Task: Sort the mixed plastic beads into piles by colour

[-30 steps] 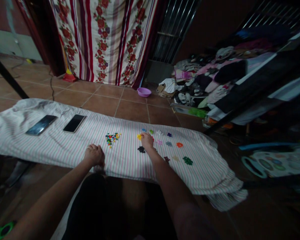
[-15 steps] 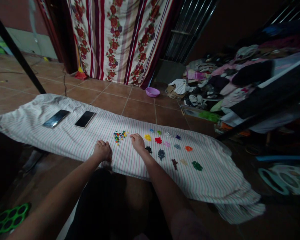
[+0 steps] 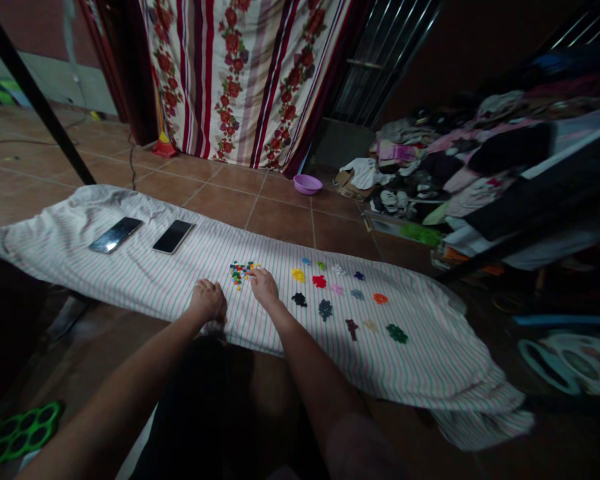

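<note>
A mixed heap of small coloured pieces [image 3: 240,271] lies on a striped cloth [image 3: 210,257]. At its right edge is my right hand [image 3: 264,288], thumb and forefinger together on the pieces; anything pinched there is too small to make out. My left hand [image 3: 207,300] rests on the near edge of the cloth, its fingers curled in and nothing showing in them. Right of my right hand, the pieces lie sorted by colour, among them a yellow pile [image 3: 298,275], a red pile [image 3: 319,281], a black pile [image 3: 299,300], an orange pile [image 3: 380,299] and a dark green pile [image 3: 397,333].
Two phones, a left one [image 3: 116,235] and a right one [image 3: 174,237], lie on the cloth's left part. Beyond the table a purple basin [image 3: 307,185] stands on the tiled floor before a flowered curtain [image 3: 260,80]. Heaped clothes [image 3: 445,153] fill the right side.
My right hand has moved left, from just beside the mixed heap onto its right edge. My left hand stays in place. The whole view has shifted slightly.
</note>
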The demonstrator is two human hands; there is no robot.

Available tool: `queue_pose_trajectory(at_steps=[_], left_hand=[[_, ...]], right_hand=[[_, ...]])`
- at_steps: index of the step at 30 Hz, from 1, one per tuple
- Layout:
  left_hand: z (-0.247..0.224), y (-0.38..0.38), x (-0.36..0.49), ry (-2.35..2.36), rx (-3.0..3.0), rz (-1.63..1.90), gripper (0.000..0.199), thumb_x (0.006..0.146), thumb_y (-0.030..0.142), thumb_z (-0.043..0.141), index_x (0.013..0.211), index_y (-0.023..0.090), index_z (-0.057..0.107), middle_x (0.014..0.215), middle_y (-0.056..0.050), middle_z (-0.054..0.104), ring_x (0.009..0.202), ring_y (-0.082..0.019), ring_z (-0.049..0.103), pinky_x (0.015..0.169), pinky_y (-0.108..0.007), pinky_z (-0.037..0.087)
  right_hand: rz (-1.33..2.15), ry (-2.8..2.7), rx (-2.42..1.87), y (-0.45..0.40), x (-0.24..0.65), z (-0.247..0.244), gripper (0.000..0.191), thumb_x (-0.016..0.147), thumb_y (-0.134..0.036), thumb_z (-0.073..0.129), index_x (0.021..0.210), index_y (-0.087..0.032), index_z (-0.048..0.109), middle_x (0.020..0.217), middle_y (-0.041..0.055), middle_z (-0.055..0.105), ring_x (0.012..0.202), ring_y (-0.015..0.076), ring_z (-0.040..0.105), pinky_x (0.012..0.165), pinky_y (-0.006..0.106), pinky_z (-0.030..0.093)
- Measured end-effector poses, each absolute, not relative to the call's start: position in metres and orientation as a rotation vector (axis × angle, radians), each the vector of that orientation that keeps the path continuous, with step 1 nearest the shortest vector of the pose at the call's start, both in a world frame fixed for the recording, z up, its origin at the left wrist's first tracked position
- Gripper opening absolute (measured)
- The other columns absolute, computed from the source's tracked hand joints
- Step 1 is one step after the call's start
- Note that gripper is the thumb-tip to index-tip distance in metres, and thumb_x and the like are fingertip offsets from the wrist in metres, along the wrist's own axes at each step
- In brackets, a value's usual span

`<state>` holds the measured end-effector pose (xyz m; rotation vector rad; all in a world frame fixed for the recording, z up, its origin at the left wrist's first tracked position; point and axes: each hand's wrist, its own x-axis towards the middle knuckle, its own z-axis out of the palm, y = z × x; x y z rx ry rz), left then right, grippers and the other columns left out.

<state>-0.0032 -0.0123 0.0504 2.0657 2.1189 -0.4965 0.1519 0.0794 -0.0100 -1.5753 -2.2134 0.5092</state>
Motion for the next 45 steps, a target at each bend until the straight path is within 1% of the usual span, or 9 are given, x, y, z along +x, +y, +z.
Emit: queue_pose_trajectory(at_steps=[6, 9, 14, 20, 27, 33, 38, 42, 45], left_hand=[[0.051, -0.013, -0.004, 2.102, 2.08, -0.52, 0.098, 0.059, 0.054, 0.071, 0.132, -0.003, 0.038, 0.134, -0.038, 0.04, 0.122, -0.043, 0.044, 0.094, -0.042, 0.035], [0.052, -0.013, -0.003, 2.101, 2.084, -0.522, 0.097, 0.059, 0.052, 0.071, 0.132, -0.002, 0.037, 0.134, -0.038, 0.04, 0.123, -0.043, 0.044, 0.094, -0.043, 0.035], [0.053, -0.012, -0.003, 2.095, 2.053, -0.499, 0.09, 0.058, 0.049, 0.072, 0.127, -0.001, 0.042, 0.131, -0.038, 0.042, 0.123, -0.045, 0.042, 0.094, -0.045, 0.036], [0.055, -0.012, -0.001, 2.102, 2.044, -0.522, 0.09, 0.057, 0.05, 0.071, 0.126, 0.0, 0.043, 0.132, -0.037, 0.043, 0.122, -0.044, 0.045, 0.092, -0.044, 0.036], [0.057, -0.015, -0.001, 2.097, 2.067, -0.507, 0.088, 0.059, 0.05, 0.071, 0.126, -0.001, 0.044, 0.132, -0.037, 0.043, 0.12, -0.042, 0.046, 0.091, -0.042, 0.037], [0.054, -0.016, -0.003, 2.114, 2.086, -0.483, 0.092, 0.058, 0.052, 0.071, 0.127, -0.001, 0.042, 0.132, -0.037, 0.042, 0.119, -0.041, 0.048, 0.091, -0.04, 0.038], [0.05, -0.018, -0.007, 2.116, 2.119, -0.459, 0.085, 0.061, 0.053, 0.067, 0.125, 0.001, 0.044, 0.127, -0.033, 0.047, 0.116, -0.039, 0.049, 0.091, -0.041, 0.038], [0.048, -0.02, -0.008, 2.111, 2.129, -0.464, 0.091, 0.061, 0.054, 0.065, 0.131, 0.002, 0.039, 0.129, -0.033, 0.045, 0.119, -0.041, 0.046, 0.092, -0.043, 0.038], [0.049, -0.02, -0.008, 2.091, 2.142, -0.503, 0.091, 0.063, 0.055, 0.062, 0.133, 0.002, 0.038, 0.128, -0.033, 0.047, 0.118, -0.041, 0.046, 0.092, -0.044, 0.038]], right_hand=[[0.476, -2.231, -1.656, 0.079, 0.146, -0.003, 0.024, 0.088, -0.02, 0.05, 0.108, -0.023, 0.063, 0.11, 0.0054, 0.059, 0.103, 0.0162, 0.053, 0.092, 0.027, 0.038], [0.508, -2.236, -1.7, 0.082, 0.143, 0.002, 0.023, 0.088, -0.02, 0.049, 0.106, -0.023, 0.063, 0.108, 0.0057, 0.059, 0.101, 0.0162, 0.054, 0.089, 0.027, 0.039], [0.523, -2.246, -1.747, 0.086, 0.14, 0.005, 0.022, 0.088, -0.017, 0.049, 0.105, -0.024, 0.062, 0.107, 0.0061, 0.058, 0.1, 0.0168, 0.055, 0.085, 0.027, 0.04], [0.458, -2.219, -1.797, 0.083, 0.138, 0.005, 0.019, 0.089, -0.018, 0.05, 0.105, -0.02, 0.059, 0.107, 0.0083, 0.058, 0.099, 0.0174, 0.055, 0.085, 0.028, 0.04], [0.399, -2.261, -1.788, 0.065, 0.143, 0.003, 0.024, 0.09, -0.015, 0.041, 0.107, -0.017, 0.059, 0.105, 0.011, 0.059, 0.097, 0.019, 0.056, 0.084, 0.029, 0.041], [0.379, -2.257, -1.823, 0.043, 0.152, 0.005, 0.026, 0.09, -0.012, 0.039, 0.105, -0.017, 0.059, 0.103, 0.0122, 0.059, 0.094, 0.0198, 0.057, 0.081, 0.029, 0.042], [0.401, -2.263, -1.792, 0.026, 0.161, 0.004, 0.03, 0.088, -0.013, 0.041, 0.11, -0.019, 0.06, 0.103, 0.0105, 0.059, 0.096, 0.0197, 0.056, 0.082, 0.028, 0.042], [0.439, -2.259, -1.765, 0.013, 0.172, 0.001, 0.027, 0.087, -0.015, 0.043, 0.107, -0.021, 0.061, 0.102, 0.0079, 0.059, 0.095, 0.018, 0.056, 0.082, 0.027, 0.042], [0.448, -2.274, -1.741, 0.002, 0.184, 0.001, 0.025, 0.087, -0.016, 0.045, 0.105, -0.021, 0.061, 0.103, 0.0073, 0.058, 0.097, 0.017, 0.055, 0.084, 0.026, 0.042]])
